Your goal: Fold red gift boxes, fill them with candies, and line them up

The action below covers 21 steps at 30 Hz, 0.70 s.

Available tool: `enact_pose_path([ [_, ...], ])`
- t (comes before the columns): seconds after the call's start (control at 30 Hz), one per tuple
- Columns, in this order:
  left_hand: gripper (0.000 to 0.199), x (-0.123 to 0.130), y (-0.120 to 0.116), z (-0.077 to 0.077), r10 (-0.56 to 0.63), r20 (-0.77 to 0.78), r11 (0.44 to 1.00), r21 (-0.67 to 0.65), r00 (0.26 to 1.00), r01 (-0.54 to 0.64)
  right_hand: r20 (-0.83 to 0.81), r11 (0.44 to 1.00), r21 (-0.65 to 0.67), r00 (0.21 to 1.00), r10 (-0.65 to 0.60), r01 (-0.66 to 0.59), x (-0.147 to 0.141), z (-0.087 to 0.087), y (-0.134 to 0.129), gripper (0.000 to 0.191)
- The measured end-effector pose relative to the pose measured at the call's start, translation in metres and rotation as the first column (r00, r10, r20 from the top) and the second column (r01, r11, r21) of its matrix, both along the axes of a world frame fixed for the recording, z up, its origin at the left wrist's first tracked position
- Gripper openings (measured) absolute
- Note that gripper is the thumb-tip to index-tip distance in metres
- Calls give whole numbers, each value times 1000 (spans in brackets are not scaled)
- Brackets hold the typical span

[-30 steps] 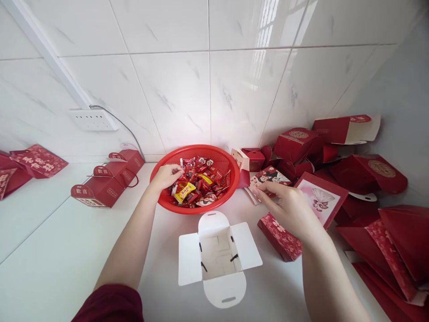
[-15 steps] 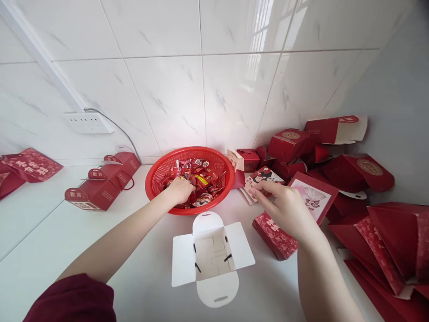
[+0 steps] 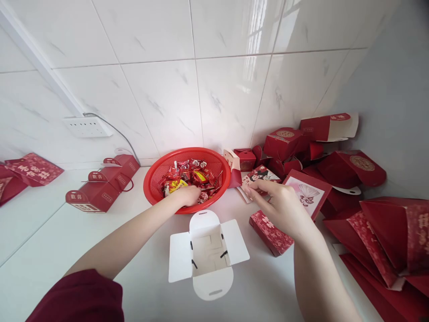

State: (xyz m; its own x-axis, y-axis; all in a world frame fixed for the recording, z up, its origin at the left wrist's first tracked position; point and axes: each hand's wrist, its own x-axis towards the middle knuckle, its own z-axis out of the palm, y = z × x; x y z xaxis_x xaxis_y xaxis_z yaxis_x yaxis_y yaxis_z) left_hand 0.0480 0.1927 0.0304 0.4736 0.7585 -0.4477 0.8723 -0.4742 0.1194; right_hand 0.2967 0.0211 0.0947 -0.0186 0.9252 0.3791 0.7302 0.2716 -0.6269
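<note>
My left hand (image 3: 189, 196) reaches into a red plastic basket (image 3: 150, 203) of wrapped candies (image 3: 201, 176), its fingertips hidden among the wrappers. My right hand (image 3: 281, 203) hovers empty above the red cartons on the right, fingers stretched out and thumb apart. Nearest below it lies a red patterned box (image 3: 271, 235). In front of the basket stands an unfolded white-lined box (image 3: 209, 250), its four flaps spread outward. Black tabs stick out at the inner sides, and no candy shows in it.
Several red handled boxes (image 3: 103, 185) stand at the left, with red patterned boxes (image 3: 35, 169) farther left. A heap of red boxes (image 3: 351, 167) lines the right side. A white socket strip (image 3: 89, 127) with a grey cable is at the tiled wall.
My left hand has shifted right and slightly nearer within the basket, and yellow wrappers now show behind it. My right hand keeps nearly the same pose. The view has shifted slightly.
</note>
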Motion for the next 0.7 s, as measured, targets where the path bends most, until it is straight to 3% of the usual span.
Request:
enact_pose_path([
  [0.13,43,3,8,-7,23,23,1000,15,999,-24,16,1000,2,1000,15,-15,1,4,-3,27],
  [0.23,57,0,14,-3,22,116,998,52,993,-28,27,1000,4,999,17,-17,1,6,-4,26],
  [0.37,32,-7,19,17,37,251,993,99,967,-64,22,999,22,999,23,-23,2,7,-6,26],
  [0.57,38,-13,10,55,75,434,985,110,898,-135,36,999,25,999,25,-26,4,6,-6,29],
  [0.7,36,-14,0,68,99,493,985,72,864,-155,38,999,18,999,33,-34,3,6,-7,31],
])
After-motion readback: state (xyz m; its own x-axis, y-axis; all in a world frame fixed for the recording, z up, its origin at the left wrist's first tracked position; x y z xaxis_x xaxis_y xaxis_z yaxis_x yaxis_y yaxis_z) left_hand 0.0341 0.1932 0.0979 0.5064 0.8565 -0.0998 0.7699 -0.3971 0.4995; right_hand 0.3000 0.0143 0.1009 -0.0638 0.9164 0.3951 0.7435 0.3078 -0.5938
